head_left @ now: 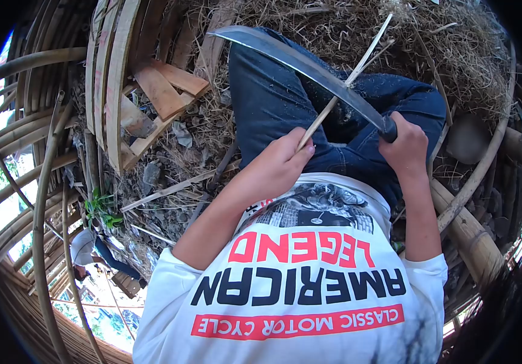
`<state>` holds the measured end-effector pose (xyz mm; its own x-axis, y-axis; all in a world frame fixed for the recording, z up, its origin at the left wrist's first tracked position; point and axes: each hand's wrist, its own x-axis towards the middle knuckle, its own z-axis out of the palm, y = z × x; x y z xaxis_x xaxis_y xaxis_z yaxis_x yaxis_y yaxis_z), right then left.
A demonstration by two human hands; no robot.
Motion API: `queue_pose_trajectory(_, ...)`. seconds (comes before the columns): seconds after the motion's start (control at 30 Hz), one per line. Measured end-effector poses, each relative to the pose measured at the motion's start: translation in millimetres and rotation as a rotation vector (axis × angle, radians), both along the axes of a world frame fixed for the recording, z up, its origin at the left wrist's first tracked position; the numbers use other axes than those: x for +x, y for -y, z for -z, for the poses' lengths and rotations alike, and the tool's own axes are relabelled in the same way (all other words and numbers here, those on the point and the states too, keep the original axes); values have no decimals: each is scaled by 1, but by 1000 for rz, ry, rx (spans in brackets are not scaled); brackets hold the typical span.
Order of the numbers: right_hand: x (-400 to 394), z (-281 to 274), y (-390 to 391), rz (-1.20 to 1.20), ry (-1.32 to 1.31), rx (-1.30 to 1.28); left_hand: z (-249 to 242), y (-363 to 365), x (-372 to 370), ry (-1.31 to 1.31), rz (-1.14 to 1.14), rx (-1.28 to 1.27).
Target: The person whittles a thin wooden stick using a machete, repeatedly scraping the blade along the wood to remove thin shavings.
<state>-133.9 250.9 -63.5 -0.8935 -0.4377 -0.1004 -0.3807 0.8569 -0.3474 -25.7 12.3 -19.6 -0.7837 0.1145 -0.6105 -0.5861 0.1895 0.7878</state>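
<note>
Fingers of the left hand (276, 167) pinch a thin pale bamboo strip (346, 82); the right hand (405, 148) apparently grips a long curved steel blade (300, 60) crossing it.

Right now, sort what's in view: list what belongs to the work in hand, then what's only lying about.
In use:
- left hand, holding the thin bamboo strip
- right hand, gripping the curved knife, blade against the strip

Lying about:
- wooden offcuts
- bent bamboo slats
- thick bamboo pole
- dry shavings and straw
</note>
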Motion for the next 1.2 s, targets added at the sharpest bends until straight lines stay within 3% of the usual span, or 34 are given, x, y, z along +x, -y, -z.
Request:
queue_pose_trajectory(0.2, 4, -3, 18, 0, 7, -86, -2, -1, 0, 70, -48, 33)
queue_pose_trajectory(0.37, 22, -21, 47, -20, 172, -193, -2, -16, -1, -186, -55, -84)
queue_pose_trajectory(0.43, 14, -14, 40, -56, 85, -118, -8, -7, 1, -149, -32, -99)
queue_pose_trajectory(0.5, -1, 1, 24, 15, 121, -90, -14, 4, 0, 53, 27, -154)
queue_pose_trajectory(0.7, 13, -18, 30, 7, 92, -25, -7, -13, -2, 51, -39, -52)
queue_pose_trajectory(0.77, 11, -21, 33, -108, 59, -61, 5, -14, 5, -241, -26, -120)
queue_pose_trajectory(0.9, -9, 2, 21, -22, -10, -17, -2, -4, 2, -113, -15, -155)
queue_pose_trajectory(0.97, -1, -7, 30, -40, -9, -61, 1, -8, -5, 36, -90, 18)
queue_pose_trajectory(1.07, 7, -25, 36, -71, -13, -31, -5, -7, -4, 44, -61, 29)
queue_pose_trajectory(1.2, -20, -1, 19, -36, -78, 16, -2, -7, -9, 85, -50, 3)
